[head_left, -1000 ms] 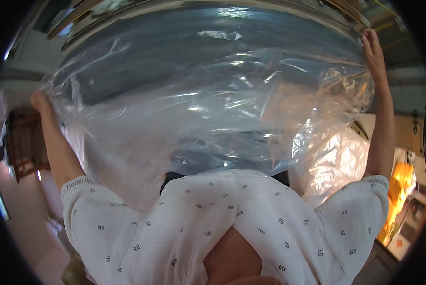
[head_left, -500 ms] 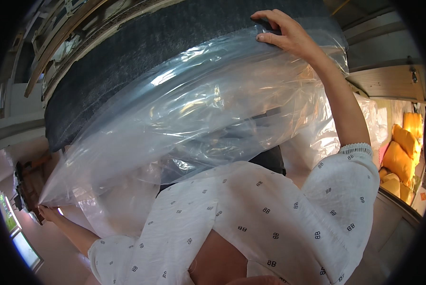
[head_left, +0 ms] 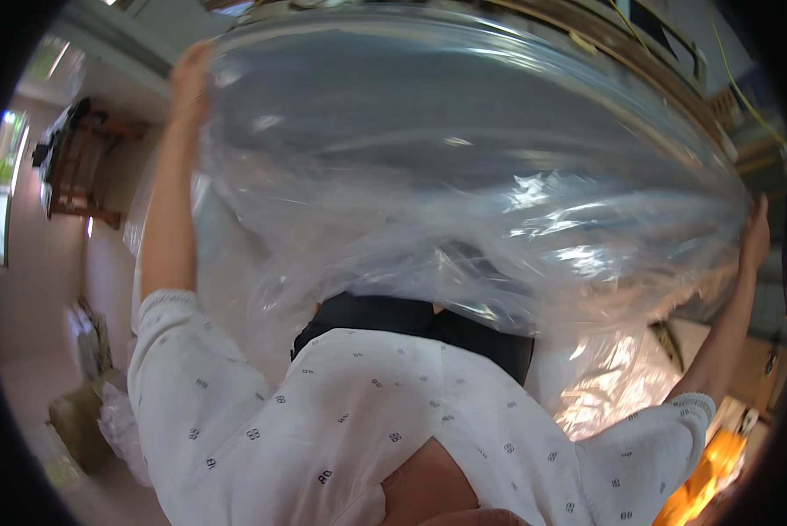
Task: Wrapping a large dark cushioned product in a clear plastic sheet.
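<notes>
A wide clear plastic sheet [head_left: 577, 210] stretches in front of my body, shiny and creased. Through its far part shows a large dark grey, fabric-covered piece [head_left: 393, 96], whose far edge the film reaches. My left hand [head_left: 192, 83] is at the film's far left corner, its fingers closed on the edge and somewhat smeared by motion. At the far right end my right hand [head_left: 755, 232] grips the other side of the sheet, arm stretched out. Loose folds of film hang down near my waist.
Wooden framework [head_left: 621, 66] runs behind the dark piece. A brown wooden stand [head_left: 82, 175] is at the left by a window [head_left: 3, 188]. Yellow cushions [head_left: 709, 473] lie at the lower right, and an olive-brown bundle [head_left: 82, 425] sits at the lower left.
The sheet has been drawn over the dark piece to its far edge. My left hand has risen from low left to far left; my right hand has moved outward and nearer. The view has turned.
</notes>
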Demonstrator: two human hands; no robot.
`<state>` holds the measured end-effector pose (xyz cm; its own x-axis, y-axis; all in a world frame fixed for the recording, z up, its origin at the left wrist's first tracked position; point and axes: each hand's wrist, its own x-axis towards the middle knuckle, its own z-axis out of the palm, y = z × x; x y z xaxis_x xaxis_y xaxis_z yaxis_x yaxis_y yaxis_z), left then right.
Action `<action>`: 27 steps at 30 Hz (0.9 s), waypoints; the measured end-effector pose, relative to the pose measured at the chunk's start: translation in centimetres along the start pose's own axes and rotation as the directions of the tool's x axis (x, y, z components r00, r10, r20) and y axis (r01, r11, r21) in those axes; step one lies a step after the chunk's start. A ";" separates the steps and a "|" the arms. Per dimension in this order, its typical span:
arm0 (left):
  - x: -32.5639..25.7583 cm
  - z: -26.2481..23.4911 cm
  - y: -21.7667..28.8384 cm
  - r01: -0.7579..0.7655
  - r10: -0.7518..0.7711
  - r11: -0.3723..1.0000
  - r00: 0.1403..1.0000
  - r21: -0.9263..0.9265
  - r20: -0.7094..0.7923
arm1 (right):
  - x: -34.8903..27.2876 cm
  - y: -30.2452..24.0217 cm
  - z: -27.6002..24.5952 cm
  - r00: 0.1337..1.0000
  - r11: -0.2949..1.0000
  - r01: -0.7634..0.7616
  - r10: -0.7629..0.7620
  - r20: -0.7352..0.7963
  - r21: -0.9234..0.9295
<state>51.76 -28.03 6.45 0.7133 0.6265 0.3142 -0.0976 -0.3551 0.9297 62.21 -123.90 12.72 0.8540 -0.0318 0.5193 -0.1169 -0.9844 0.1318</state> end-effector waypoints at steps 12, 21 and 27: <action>-9.8 8.3 15.6 -0.674 0.614 0.716 0.732 0.181 0.294 | -7.3 -41.8 -13.2 0.906 0.076 0.039 -0.423 -0.004 0.996; -14.9 5.0 17.7 -0.384 0.437 0.900 0.809 -0.208 0.393 | -11.0 -56.5 -17.6 0.775 -0.085 0.481 -0.424 -0.469 0.873; -15.8 2.5 16.4 -0.287 0.374 0.920 0.848 -0.269 0.376 | -12.0 -58.8 -19.6 0.822 -0.065 0.541 -0.166 -0.544 0.838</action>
<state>40.66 -45.48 16.21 0.8290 0.1374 0.5421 -0.4808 -0.3198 0.8164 48.88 -62.27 15.28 0.4458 0.2318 0.8646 0.8950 -0.0981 -0.4352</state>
